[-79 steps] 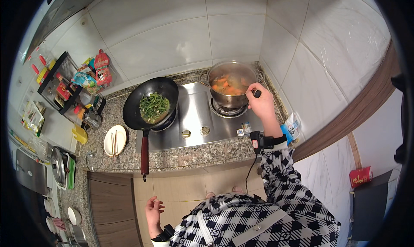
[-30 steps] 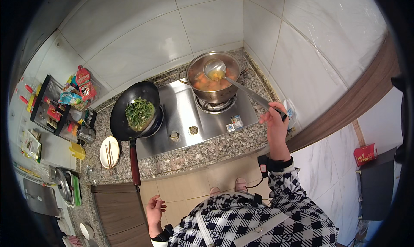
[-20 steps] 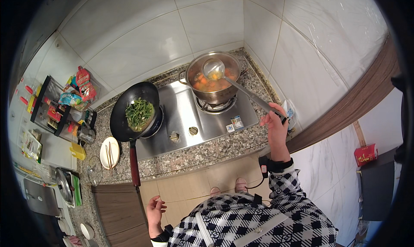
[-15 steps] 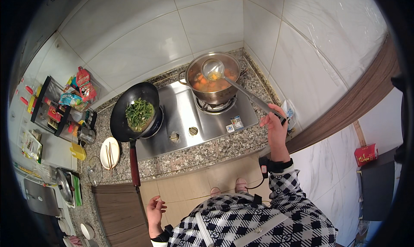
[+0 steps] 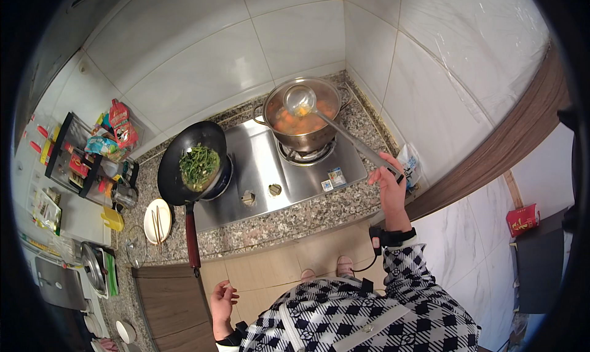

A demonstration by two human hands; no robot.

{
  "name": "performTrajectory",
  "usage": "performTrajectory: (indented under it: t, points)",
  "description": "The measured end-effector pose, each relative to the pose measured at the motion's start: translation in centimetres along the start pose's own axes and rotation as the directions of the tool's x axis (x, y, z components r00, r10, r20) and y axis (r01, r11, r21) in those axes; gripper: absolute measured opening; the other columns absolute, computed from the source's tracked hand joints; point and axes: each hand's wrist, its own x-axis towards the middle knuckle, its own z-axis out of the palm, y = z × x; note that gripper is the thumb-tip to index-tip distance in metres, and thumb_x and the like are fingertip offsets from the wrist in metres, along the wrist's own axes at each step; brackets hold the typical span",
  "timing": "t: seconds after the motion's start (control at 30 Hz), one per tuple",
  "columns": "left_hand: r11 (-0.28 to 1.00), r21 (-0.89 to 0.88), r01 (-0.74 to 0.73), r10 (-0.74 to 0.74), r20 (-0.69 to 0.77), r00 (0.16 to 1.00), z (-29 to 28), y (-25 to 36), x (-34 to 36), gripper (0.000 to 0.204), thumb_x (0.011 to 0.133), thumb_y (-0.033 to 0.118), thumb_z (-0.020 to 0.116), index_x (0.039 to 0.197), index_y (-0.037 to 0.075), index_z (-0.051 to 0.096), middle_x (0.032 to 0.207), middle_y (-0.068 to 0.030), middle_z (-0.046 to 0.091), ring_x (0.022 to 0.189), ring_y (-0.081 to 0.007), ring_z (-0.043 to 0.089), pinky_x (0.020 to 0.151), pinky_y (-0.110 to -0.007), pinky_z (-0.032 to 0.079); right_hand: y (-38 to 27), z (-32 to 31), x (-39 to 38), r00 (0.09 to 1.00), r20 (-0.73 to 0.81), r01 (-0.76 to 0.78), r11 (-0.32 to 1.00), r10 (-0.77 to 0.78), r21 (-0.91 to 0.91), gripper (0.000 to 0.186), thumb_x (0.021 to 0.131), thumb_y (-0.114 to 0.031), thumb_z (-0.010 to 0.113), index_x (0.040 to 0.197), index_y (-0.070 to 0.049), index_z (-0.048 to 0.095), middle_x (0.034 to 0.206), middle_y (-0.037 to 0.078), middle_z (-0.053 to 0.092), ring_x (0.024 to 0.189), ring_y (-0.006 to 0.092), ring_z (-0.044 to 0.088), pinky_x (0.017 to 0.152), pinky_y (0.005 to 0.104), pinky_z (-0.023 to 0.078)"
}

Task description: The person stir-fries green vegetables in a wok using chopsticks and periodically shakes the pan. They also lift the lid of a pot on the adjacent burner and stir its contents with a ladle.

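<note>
My right hand (image 5: 389, 183) is closed around the dark end of a long-handled metal ladle (image 5: 349, 132). The ladle's bowl is over the open steel pot (image 5: 301, 144) on the right burner, with some yellow-orange bits and liquid showing in it. Orange chunks (image 5: 299, 124) float in the pot's reddish broth. Down at the lower left, my left hand (image 5: 222, 301) hangs in front of the counter, holding nothing, its fingers loosely bent and a little apart. Nearest to it is the wooden handle of a black wok (image 5: 172, 161) on the left burner, which holds cooked green vegetables (image 5: 198, 166).
Left of the wok handle, chopsticks (image 5: 158, 224) rest on a white oval dish (image 5: 149, 223) beside a glass lid (image 5: 136, 246). A seasoning rack (image 5: 86, 161) stands against the left wall. A tiled wall (image 5: 369, 51) bounds the stove at back and right.
The ladle and my right hand have shifted slightly within the view, as has the whole scene. My right hand keeps its hold on the ladle; my left hand hardly moves.
</note>
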Motion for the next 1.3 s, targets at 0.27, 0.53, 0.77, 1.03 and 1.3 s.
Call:
performTrajectory:
  t: [0.27,0.53,0.77,1.03,1.3]
  points:
    - [1.0,0.012,-0.009,0.009,0.015,1.0,0.1,0.5,0.1,0.03,0.096,0.015,0.057,0.124,0.004,0.055,0.091,-0.0068,0.066,0.074,-0.0147,0.066,0.061,-0.026,0.05,0.5,-0.8,-0.1,0.999,0.029,-0.027,0.999,0.026,0.035,0.04,0.093,-0.004,0.054,0.131,0.006,0.05,0.076,0.008,0.061,0.068,0.0176,0.06,0.078,0.0343,0.051]
    - [0.999,0.034,-0.011,0.011,0.017,1.0,0.2,1.0,0.1,0.03,0.096,0.014,0.057,0.124,0.004,0.055,0.091,-0.0067,0.066,0.073,-0.0148,0.066,0.061,-0.027,0.05,1.0,-1.4,-0.1,0.998,0.047,-0.05,0.997,0.048,0.06,0.042,0.092,-0.004,0.055,0.132,0.006,0.049,0.076,0.009,0.059,0.072,0.0191,0.059,0.075,0.0359,0.051]
    - [1.0,0.022,-0.016,0.015,0.021,1.0,0.2,1.2,0.0,0.029,0.096,0.014,0.058,0.124,0.004,0.055,0.091,-0.0067,0.066,0.073,-0.0148,0.066,0.061,-0.027,0.05,1.2,-1.8,0.0,0.997,0.051,-0.055,0.997,0.052,0.048,0.041,0.092,-0.004,0.056,0.131,0.005,0.049,0.077,0.009,0.06,0.073,0.0186,0.059,0.074,0.036,0.051]
    - [0.999,0.038,-0.016,0.015,0.02,1.0,0.1,1.1,0.2,0.03,0.096,0.014,0.058,0.124,0.004,0.055,0.091,-0.0075,0.067,0.074,-0.0148,0.066,0.061,-0.027,0.05,1.1,-1.8,0.0,0.997,0.057,-0.05,0.998,0.048,0.032,0.04,0.092,-0.004,0.056,0.131,0.005,0.049,0.078,0.009,0.06,0.073,0.0184,0.059,0.074,0.0359,0.052]
    - [0.998,0.037,-0.041,0.04,0.033,0.999,0.0,0.7,0.5,0.032,0.095,0.015,0.058,0.126,0.003,0.055,0.092,-0.0079,0.066,0.074,-0.0155,0.066,0.062,-0.027,0.05,-2.5,2.9,1.3,0.984,0.181,0.085,0.899,-0.007,-0.429,0.022,0.093,-0.005,0.059,0.115,-0.001,0.063,0.087,0.006,0.063,0.076,0.0145,0.061,0.071,0.0312,0.05]
